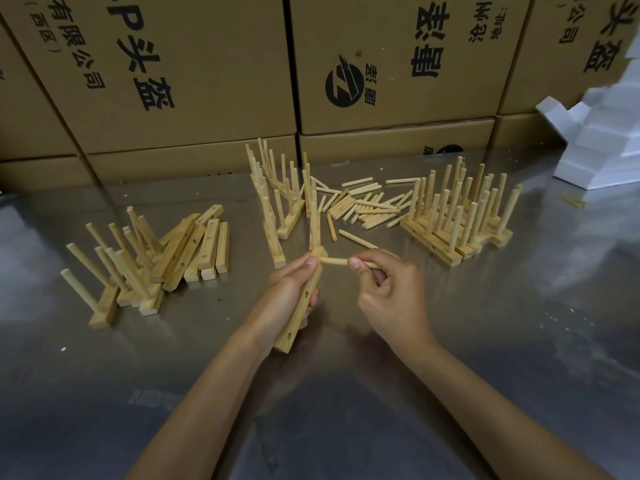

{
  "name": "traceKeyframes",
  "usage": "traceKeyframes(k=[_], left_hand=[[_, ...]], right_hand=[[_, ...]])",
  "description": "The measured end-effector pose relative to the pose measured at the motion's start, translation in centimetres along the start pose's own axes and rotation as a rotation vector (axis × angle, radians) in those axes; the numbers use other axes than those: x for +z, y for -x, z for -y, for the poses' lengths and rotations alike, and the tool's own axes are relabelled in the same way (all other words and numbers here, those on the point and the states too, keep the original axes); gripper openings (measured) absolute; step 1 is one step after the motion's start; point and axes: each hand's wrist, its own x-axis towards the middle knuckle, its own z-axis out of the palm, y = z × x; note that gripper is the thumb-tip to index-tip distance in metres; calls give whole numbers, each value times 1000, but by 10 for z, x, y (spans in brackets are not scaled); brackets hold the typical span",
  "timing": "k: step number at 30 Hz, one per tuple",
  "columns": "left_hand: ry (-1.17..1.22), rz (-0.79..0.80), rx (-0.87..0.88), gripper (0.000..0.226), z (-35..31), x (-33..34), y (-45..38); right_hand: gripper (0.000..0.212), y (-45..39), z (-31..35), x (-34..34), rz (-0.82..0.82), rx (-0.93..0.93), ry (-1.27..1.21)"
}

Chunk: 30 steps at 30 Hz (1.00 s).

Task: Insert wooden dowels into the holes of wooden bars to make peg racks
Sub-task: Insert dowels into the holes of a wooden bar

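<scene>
Seating a dowel in the top hole of a hand-held bar.

The left hand (pixel 291 289) grips the pale drilled wooden bar (pixel 304 299), tilted above the grey metal table (pixel 519 341); at its upper end the short round wooden dowel (pixel 334 261) meets the bar, pinched by the right hand (pixel 388 289). Best, I judge, to keep the dowel square to the hole and push straight, thumb bracing the bar's end; loose dowels (pixel 367 206) wait beyond.

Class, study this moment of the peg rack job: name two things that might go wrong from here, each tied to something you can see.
1. The right hand pinches the dowel far from its tip, so it may enter the held bar crooked and jam.
2. The left hand holds that bar in the air, unsupported; a hard push might twist it loose.
</scene>
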Motion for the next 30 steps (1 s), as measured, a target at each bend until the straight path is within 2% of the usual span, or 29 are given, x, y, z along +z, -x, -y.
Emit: traceKeyframes(k=[6, 10, 12, 14, 16, 18, 20, 22, 24, 27, 30], left_hand=[[-96, -40, 21, 29, 3, 1, -2], [-20, -74, -15, 28, 1, 1, -4], [47, -92, -35, 28, -1, 0, -5], [130, -100, -75, 30, -1, -2, -6], [221, -112, -124, 30, -2, -7, -6], [297, -111, -154, 26, -4, -11, -6], [328, -103, -173, 27, -4, -14, -6], [321, -91, -186, 34, -3, -14, -5], [311, -79, -177, 40, -3, -14, -5], [350, -86, -190, 39, -4, -18, -6], [398, -82, -244, 35, -7, -22, -7]], right_hand=[[13, 0, -1, 1, 21, 93, 35], [9, -4, 1, 0, 112, 161, -18], [24, -8, 6, -1, 155, 172, -62], [41, -11, 5, -5, 126, 231, -140], [31, -19, -8, -8, -1, 271, -151], [20, -35, -26, -9, -78, 278, 54], [35, -54, -46, -3, 59, 289, 375], [45, -70, -62, 7, 243, 286, 588], [38, -82, -70, 15, 326, 263, 656], [11, -82, -68, 20, 271, 256, 616], [12, -60, -55, 11, 348, 117, 649]])
